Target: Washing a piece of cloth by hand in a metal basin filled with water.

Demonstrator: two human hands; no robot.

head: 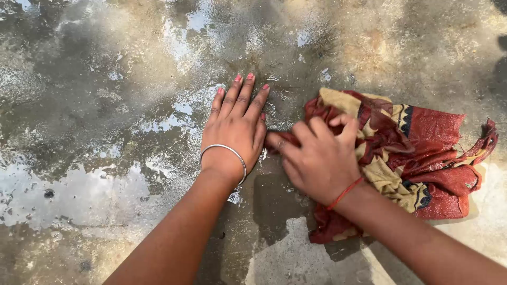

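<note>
A: Hidden or cut off?

B: Lower edge of red-and-tan patterned cloth [417, 153] covered by right forearm; both arms cropped at bottom border. Cloth folds too bunched to show shape.

A: Left hand [236, 126]?

B: Spread flat, palm down, fingers extended together on wet concrete floor [95, 105]; nothing held. Silver bangle [224, 155] at wrist.

A: Right hand [317, 158]?

B: Curled, knuckles up, fingers closed on crumpled cloth, thumb side nearly touching left hand. Red thread [344, 193] at wrist.

A: Cloth location?

B: On floor, right of both hands, beside puddles [68, 192].
</note>
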